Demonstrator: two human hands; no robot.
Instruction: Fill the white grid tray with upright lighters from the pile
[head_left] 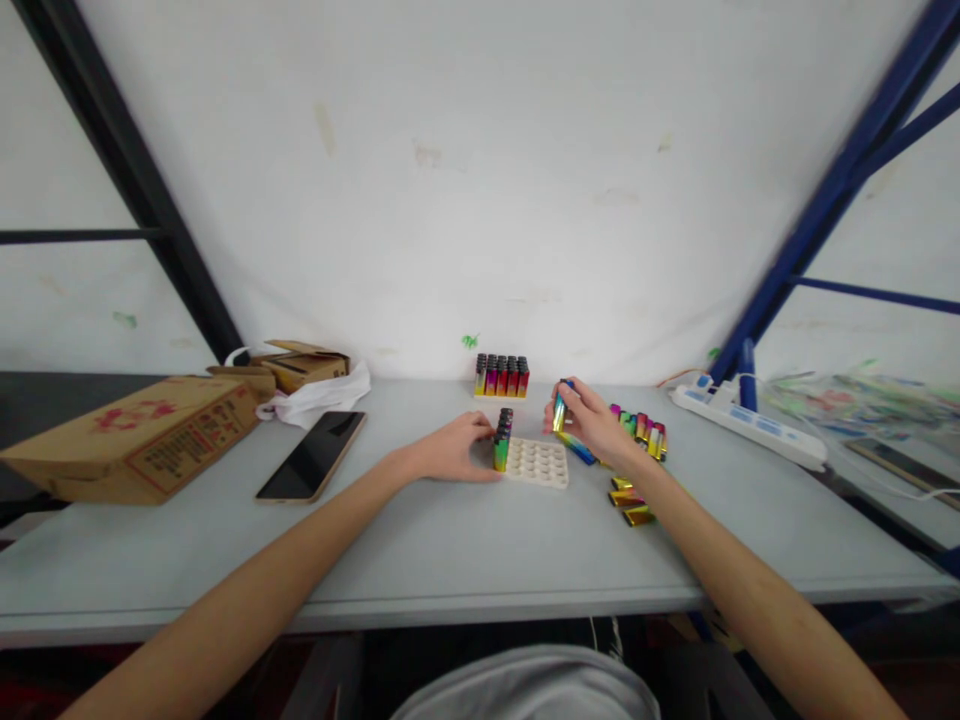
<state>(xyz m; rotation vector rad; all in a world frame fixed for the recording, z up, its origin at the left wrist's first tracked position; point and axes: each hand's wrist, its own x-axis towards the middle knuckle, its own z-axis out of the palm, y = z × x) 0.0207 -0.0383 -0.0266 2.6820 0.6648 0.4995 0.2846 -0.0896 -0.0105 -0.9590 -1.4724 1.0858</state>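
Note:
A pale tray (pixel 541 464) with rows of round holes lies on the table, a single row of upright lighters (pixel 502 452) along its left side. My left hand (pixel 459 448) curls around that side, thumb by the near corner and fingers by the far end of the row, steadying the tray. Above the tray's far right corner, my right hand (pixel 589 418) pinches a shiny blue-and-gold lighter (pixel 559 412), tilted nearly upright. Beneath this hand a blue lighter (pixel 579 450) lies on the table. Loose colourful lighters (pixel 651 432) lie to the right, and several gold ones (pixel 637 515) lie nearer, partly behind my forearm.
Against the wall stands a filled block of lighters (pixel 502 376). A phone (pixel 313 458), a white plastic bag (pixel 322 397) and cardboard boxes (pixel 150 430) are at left. A white power strip (pixel 750 425) lies at right beside the blue frame post (pixel 832 200).

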